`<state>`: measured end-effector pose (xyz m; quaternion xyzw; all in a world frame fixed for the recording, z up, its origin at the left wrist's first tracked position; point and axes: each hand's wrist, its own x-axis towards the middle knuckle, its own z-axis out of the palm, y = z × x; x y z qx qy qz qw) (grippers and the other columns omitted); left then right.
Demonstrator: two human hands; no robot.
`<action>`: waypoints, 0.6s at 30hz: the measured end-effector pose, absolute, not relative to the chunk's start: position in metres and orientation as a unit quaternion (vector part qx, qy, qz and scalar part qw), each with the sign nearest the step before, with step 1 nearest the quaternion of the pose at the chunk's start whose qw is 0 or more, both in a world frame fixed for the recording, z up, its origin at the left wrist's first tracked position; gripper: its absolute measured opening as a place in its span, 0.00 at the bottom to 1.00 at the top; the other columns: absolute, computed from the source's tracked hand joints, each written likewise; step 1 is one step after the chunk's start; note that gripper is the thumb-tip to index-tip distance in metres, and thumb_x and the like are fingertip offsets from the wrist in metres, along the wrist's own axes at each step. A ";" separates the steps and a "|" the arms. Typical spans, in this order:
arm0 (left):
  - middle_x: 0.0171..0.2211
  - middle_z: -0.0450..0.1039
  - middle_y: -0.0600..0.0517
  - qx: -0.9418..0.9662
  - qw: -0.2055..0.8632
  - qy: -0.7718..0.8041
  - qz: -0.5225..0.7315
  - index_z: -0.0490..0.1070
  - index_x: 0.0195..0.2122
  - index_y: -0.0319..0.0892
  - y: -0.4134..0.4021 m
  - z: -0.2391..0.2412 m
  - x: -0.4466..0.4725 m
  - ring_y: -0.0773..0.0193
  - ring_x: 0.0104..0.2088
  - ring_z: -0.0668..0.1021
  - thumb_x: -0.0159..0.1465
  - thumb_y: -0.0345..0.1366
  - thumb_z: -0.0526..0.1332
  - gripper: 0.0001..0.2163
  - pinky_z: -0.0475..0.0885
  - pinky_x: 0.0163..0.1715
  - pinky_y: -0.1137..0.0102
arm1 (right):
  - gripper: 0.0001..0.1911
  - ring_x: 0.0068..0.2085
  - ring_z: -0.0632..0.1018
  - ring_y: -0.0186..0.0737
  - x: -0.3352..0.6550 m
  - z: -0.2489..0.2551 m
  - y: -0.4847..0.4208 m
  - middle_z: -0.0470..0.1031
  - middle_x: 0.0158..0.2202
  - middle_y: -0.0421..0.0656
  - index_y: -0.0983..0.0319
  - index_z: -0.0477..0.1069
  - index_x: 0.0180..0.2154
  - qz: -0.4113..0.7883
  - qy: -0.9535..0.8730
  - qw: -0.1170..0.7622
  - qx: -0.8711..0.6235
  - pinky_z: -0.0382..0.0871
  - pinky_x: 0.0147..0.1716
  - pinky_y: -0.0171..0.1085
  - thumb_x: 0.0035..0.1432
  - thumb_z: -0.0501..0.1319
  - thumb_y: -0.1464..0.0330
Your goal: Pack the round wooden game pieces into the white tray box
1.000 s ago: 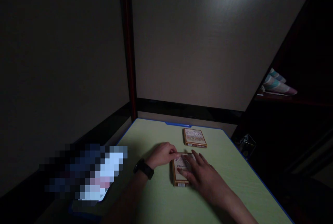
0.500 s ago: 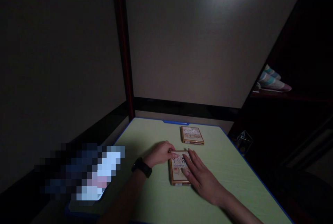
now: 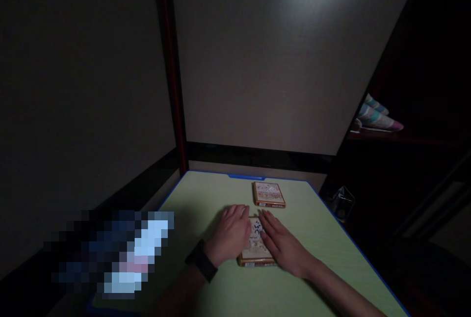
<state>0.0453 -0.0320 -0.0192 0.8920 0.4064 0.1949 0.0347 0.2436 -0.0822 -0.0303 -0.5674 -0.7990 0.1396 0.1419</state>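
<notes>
One view only, head. Near box: flat, square, cream cardboard, orange-brown edges, dark printed characters (image 3: 255, 250). It lies flat on the pale green, blue-edged tabletop (image 3: 235, 292), between and partly under both sets of fingers. Left hand (image 3: 231, 236), black wristwatch (image 3: 202, 262) behind it: fingers bent over the box's left side; can't tell if clamped, undersides hidden. Right hand (image 3: 283, 246): fingers stretched out along the box's right part, close together, thumb slightly apart, no clamp visible.

Second, similar cream box with orange-brown edges (image 3: 269, 194) sits just beyond the fingertips, apart from the near one.

Risks, my read:
- Uneven push from the two hands: near box skews or slides on the tabletop.
- Forward push: it bumps the far box, short gap.
- Squeezing inward too hard: cardboard sides could buckle.
- Lifting by the top alone: if that's a loose lid, the base could drop. Can't tell from here; dim light, fingers cover the edges.
</notes>
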 end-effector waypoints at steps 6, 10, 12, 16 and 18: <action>0.69 0.56 0.37 0.897 0.005 0.399 0.189 0.58 0.66 0.32 -0.058 -0.053 0.061 0.46 0.69 0.58 0.72 0.46 0.45 0.28 0.55 0.67 0.51 | 0.34 0.72 0.48 0.52 0.247 -0.039 -0.079 0.45 0.72 0.58 0.73 0.52 0.69 0.138 -0.808 0.151 -0.553 0.44 0.70 0.54 0.71 0.44 0.58; 0.68 0.56 0.38 0.899 -0.001 0.395 0.191 0.58 0.66 0.33 -0.057 -0.057 0.059 0.47 0.69 0.59 0.72 0.47 0.44 0.28 0.56 0.67 0.52 | 0.35 0.70 0.56 0.49 0.255 -0.032 -0.073 0.55 0.70 0.55 0.68 0.60 0.66 0.207 -0.790 0.224 -0.532 0.50 0.69 0.51 0.70 0.45 0.51; 0.68 0.57 0.38 0.898 0.000 0.393 0.197 0.59 0.66 0.33 -0.056 -0.056 0.058 0.47 0.69 0.59 0.72 0.47 0.45 0.28 0.56 0.67 0.52 | 0.34 0.64 0.69 0.50 0.260 -0.025 -0.069 0.68 0.64 0.55 0.66 0.68 0.61 0.234 -0.755 0.287 -0.541 0.60 0.64 0.49 0.69 0.44 0.50; 0.68 0.57 0.38 0.901 0.003 0.380 0.210 0.59 0.66 0.34 -0.053 -0.055 0.060 0.48 0.69 0.59 0.72 0.47 0.46 0.27 0.55 0.68 0.52 | 0.30 0.44 0.80 0.50 0.270 -0.014 -0.058 0.82 0.44 0.52 0.63 0.78 0.44 0.232 -0.705 0.333 -0.582 0.72 0.49 0.47 0.68 0.45 0.51; 0.68 0.58 0.38 0.903 0.005 0.376 0.209 0.59 0.66 0.33 -0.051 -0.054 0.064 0.48 0.68 0.60 0.72 0.47 0.46 0.27 0.56 0.68 0.52 | 0.26 0.44 0.80 0.51 0.274 -0.012 -0.050 0.82 0.43 0.52 0.63 0.78 0.40 0.223 -0.702 0.316 -0.598 0.71 0.48 0.47 0.66 0.48 0.53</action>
